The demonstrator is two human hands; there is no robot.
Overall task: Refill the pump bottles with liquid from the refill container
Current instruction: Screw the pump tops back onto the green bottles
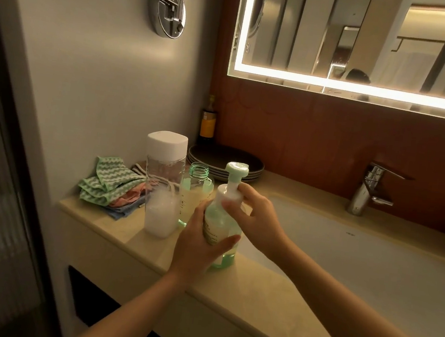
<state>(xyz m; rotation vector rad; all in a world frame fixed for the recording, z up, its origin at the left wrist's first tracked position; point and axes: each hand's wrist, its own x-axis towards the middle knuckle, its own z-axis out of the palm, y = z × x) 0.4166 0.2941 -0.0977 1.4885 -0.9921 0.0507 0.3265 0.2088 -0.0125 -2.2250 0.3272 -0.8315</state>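
Here, left fingers (229, 241) wrap the pale-green pump bottle (219, 221); right fingers (243, 189) pinch its white collar (224, 192).

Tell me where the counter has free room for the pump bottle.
Free: the counter strip in front of the sink, and the near-left corner before the refill container. Crowded: the back left, with cloths, open bottle and plates.

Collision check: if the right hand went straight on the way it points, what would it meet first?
The right hand grips the pump bottle; beyond that, probably the uncapped green bottle, depth unclear.
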